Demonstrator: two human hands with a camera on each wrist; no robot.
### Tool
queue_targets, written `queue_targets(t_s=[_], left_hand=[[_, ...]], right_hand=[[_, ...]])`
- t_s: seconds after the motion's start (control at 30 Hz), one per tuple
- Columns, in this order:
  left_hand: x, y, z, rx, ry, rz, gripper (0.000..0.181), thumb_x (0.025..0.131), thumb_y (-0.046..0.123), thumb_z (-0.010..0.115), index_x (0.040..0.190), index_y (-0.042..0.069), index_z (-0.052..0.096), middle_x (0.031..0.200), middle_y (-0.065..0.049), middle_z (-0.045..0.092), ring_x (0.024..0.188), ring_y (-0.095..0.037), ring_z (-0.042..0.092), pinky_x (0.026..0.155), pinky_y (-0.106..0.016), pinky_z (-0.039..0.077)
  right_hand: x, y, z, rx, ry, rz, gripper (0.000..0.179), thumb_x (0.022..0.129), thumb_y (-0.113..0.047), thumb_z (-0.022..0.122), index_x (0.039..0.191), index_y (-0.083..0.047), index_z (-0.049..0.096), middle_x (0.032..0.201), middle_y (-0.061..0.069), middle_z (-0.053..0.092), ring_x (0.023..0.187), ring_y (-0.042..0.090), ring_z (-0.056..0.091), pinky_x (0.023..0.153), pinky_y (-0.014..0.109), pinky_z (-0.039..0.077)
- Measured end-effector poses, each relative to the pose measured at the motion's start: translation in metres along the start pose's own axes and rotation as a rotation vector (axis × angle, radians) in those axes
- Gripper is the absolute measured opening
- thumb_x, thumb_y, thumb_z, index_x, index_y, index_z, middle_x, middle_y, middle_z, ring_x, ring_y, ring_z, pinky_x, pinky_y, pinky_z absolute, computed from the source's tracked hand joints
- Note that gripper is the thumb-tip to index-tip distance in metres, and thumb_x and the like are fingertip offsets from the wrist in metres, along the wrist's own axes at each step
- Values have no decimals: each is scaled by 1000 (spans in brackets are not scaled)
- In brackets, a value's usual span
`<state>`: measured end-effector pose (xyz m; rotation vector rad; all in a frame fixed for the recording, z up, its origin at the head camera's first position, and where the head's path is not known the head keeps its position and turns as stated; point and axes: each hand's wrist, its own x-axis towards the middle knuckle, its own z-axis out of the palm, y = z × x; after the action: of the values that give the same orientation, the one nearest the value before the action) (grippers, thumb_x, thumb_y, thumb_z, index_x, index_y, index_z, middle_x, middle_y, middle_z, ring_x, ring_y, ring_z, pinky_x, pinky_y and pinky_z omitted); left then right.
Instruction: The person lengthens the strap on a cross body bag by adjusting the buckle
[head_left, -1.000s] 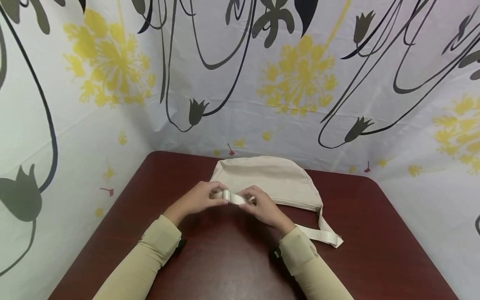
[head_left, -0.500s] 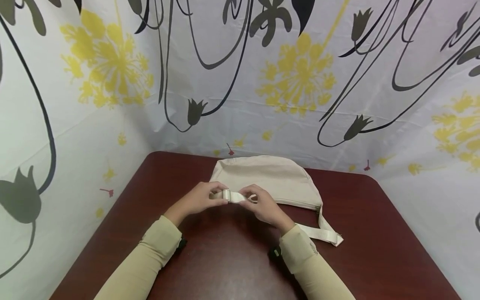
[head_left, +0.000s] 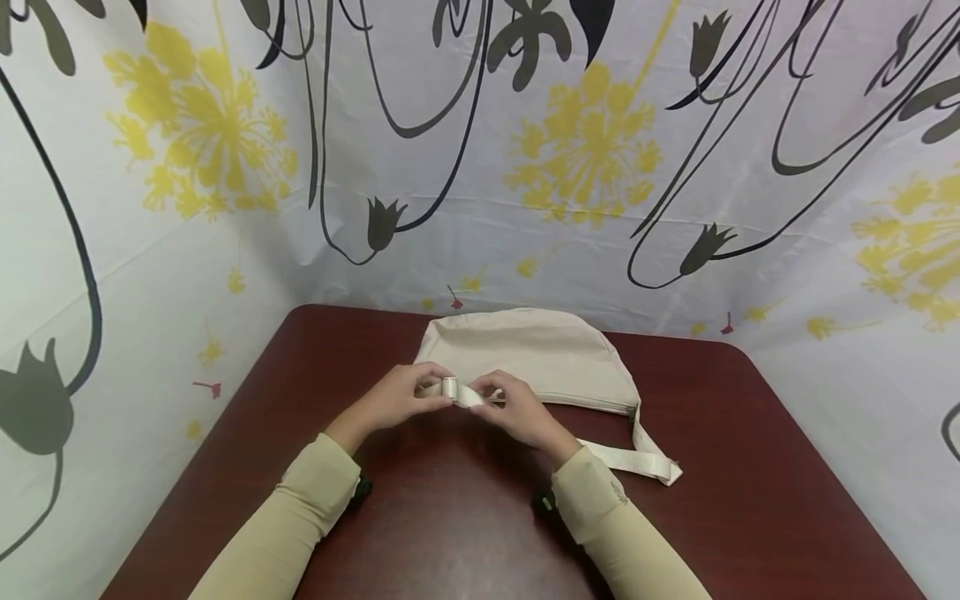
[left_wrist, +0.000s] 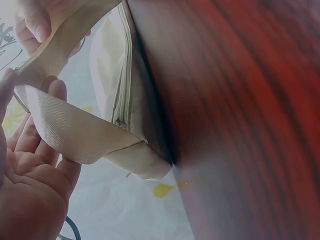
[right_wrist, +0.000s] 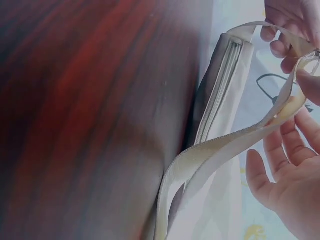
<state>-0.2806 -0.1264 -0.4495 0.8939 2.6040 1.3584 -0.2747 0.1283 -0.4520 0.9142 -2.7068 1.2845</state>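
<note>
Strap (head_left: 470,398) right of the slider buckle (head_left: 450,389) slopes lower than half a second ago; hands nearly unmoved. Head: left hand (head_left: 392,398) pinches the strap at the buckle, right hand (head_left: 527,415) just right of it; cream shoulder bag (head_left: 528,354) on the far table (head_left: 442,525). Left wrist: strap drapes softly; judged light, flexible. Right wrist: slack loop twists; best hold, flat edges beside the buckle.

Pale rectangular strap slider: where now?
Head view, left of centre: the pale rectangular strap slider sits between left hand and right hand, in front of the cream fabric bag.
</note>
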Motion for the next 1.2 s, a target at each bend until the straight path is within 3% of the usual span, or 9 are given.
queue_targets(t_s=[1.2], left_hand=[[1,1,1,67,-14,11,37,96,32,73,127,13,68,111,3,73,96,-12,66,84,-37,52]], right_hand=[[1,-6,4,19,-3,-10,20,94,-16,75,113,-12,71,105,-1,66,99,18,61,91,46,51]])
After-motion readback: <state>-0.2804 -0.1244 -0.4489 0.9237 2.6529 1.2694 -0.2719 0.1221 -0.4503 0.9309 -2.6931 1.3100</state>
